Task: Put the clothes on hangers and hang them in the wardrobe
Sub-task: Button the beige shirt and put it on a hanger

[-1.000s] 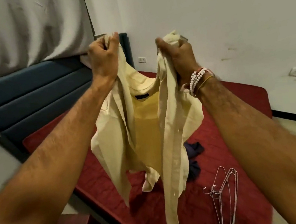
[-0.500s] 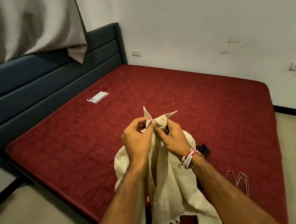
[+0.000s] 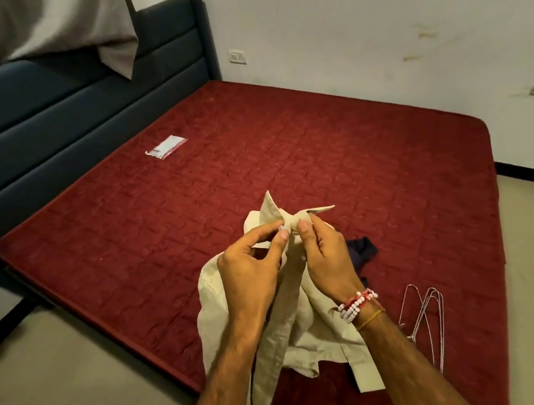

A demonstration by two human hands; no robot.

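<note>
Right now my left hand (image 3: 250, 269) and right hand (image 3: 329, 258) pinch the cream shirt's (image 3: 294, 317) collar (image 3: 294, 215), fingers (image 3: 277, 238) curled tight, over the bed (image 3: 222, 181). I'd square the collar first, I think, then reach for the wire hangers (image 3: 424, 321) lying nearby.

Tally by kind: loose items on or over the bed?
Garments: 2 (cream shirt, dark cloth)
Wire hanger bundle: 1, wires too tangled to count
Packet: 1
Total: 4
</note>
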